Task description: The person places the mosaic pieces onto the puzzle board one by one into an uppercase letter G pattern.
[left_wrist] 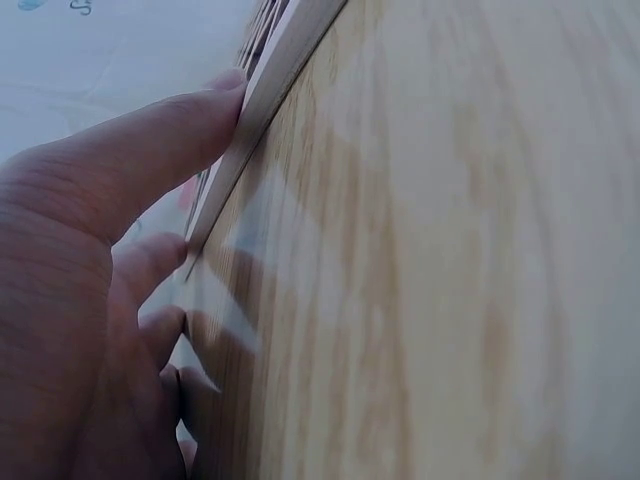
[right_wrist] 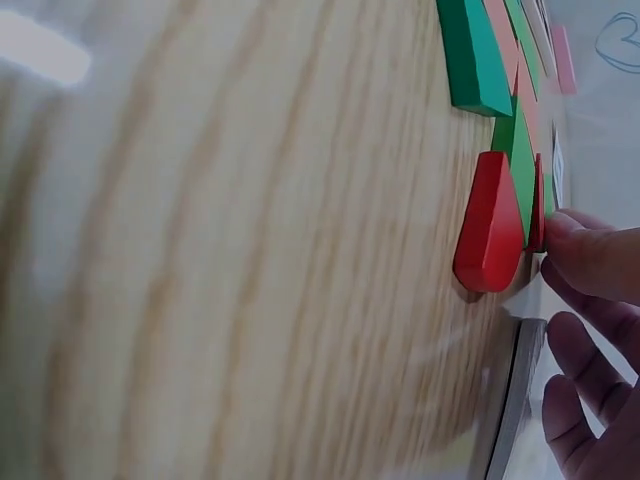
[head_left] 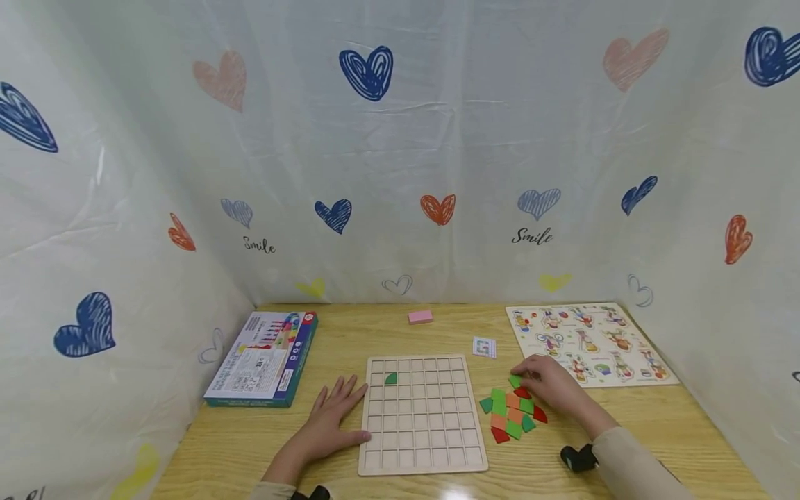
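Note:
My left hand lies with fingers spread at the left side of a wooden grid board. Its thumb and a fingertip touch the board's edge. One green quarter-round piece sits in a cell near the board's upper left. Right of the board, my right hand pinches a green piece between thumb and index finger at the top of a cluster of flat pieces. Beside it lie a red piece, an orange square and a red rounded piece.
A small pattern card lies above the cluster. A pink block is at the back. On the left rests a puzzle box; on the right, a picture board. A heart-printed curtain surrounds the table.

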A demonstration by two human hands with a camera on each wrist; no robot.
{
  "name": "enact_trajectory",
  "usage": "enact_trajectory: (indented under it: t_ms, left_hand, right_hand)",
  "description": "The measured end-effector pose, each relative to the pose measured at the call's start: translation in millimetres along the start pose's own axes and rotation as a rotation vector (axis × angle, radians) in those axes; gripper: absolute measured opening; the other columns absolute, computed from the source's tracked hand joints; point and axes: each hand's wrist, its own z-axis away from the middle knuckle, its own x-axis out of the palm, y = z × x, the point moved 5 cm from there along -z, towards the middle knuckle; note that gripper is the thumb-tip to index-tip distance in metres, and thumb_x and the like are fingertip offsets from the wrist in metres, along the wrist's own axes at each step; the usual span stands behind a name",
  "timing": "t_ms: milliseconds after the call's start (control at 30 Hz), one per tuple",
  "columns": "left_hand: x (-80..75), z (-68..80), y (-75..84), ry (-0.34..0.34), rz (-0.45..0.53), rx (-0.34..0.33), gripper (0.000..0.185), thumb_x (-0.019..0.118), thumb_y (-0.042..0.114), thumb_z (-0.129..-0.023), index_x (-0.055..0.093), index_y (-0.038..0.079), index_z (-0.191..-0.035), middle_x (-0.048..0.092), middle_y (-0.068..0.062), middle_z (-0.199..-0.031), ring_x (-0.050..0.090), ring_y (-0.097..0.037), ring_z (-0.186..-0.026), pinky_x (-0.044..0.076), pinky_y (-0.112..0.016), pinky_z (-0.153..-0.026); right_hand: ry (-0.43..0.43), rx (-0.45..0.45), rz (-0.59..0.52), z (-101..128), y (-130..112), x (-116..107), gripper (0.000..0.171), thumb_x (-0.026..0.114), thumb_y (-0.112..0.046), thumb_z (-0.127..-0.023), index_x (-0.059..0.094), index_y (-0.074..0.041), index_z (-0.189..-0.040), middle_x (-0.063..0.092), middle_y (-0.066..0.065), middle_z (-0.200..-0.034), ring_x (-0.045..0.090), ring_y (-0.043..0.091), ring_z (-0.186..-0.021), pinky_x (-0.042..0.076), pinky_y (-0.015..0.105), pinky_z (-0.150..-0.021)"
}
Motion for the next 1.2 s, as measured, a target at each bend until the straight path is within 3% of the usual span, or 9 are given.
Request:
enact_trajectory:
  t_ms: [200, 567, 900, 1200]
  left_hand:
    - [0.0, 0.1, -0.4, 0.001, -0.003, 0.003, 0.091, 0.072, 0.057, -0.087, 0.037, 0.014, -0.159, 0.018, -0.017, -0.168, 0.005, -0.044, -0.154, -0.005, -0.063, -0.121]
    - [0.6, -1.1, -1.5, -0.001, -0.01, 0.0, 0.092, 0.072, 0.058, -0.087, 0.036, 0.015, -0.16, 0.018, -0.016, -0.168, 0.004, -0.043, -0.155, -0.005, -0.063, -0.121]
    - [1.2, 0.2, -0.4, -0.002, -0.001, -0.007, 0.092, 0.072, 0.058, -0.087, 0.036, 0.015, -0.16, 0.018, -0.016, -0.168, 0.005, -0.043, -0.155, -0.006, -0.063, -0.12]
    - [1.9, -0.2, -3.4, 0.002, 0.002, -0.004, 0.091, 0.072, 0.059, -0.087, 0.037, 0.017, -0.16, 0.019, -0.015, -0.168, 0.006, -0.042, -0.155, -0.005, -0.061, -0.121]
  right_hand:
    - [-0.017, 0.004, 0.002, -5.2, -2.5, 2.5, 0.016, 0.072, -0.008, -0.093, 0.078, -0.013, -0.108, 0.069, -0.004, -0.1, 0.058, 0.008, -0.084, 0.051, 0.031, -0.072]
    - [-0.056, 0.151, -0.036, -10.1, -4.4, 9.2, 0.011, 0.072, -0.007, -0.094, 0.067, -0.014, -0.101, 0.06, -0.006, -0.086, 0.053, 0.009, -0.076, 0.048, 0.029, -0.068]
    - [0.006, 0.14, -0.148, -11.9, -9.7, 14.2, 0.008, 0.069, -0.014, -0.098, 0.068, -0.019, -0.105, 0.064, -0.007, -0.091, 0.058, 0.009, -0.082, 0.051, 0.027, -0.07]
    - [0.014, 0.071, -0.286, -39.0, -51.7, 38.7, 0.011, 0.067, -0.016, -0.099, 0.071, -0.017, -0.11, 0.065, -0.005, -0.091, 0.06, 0.01, -0.08, 0.052, 0.027, -0.07]
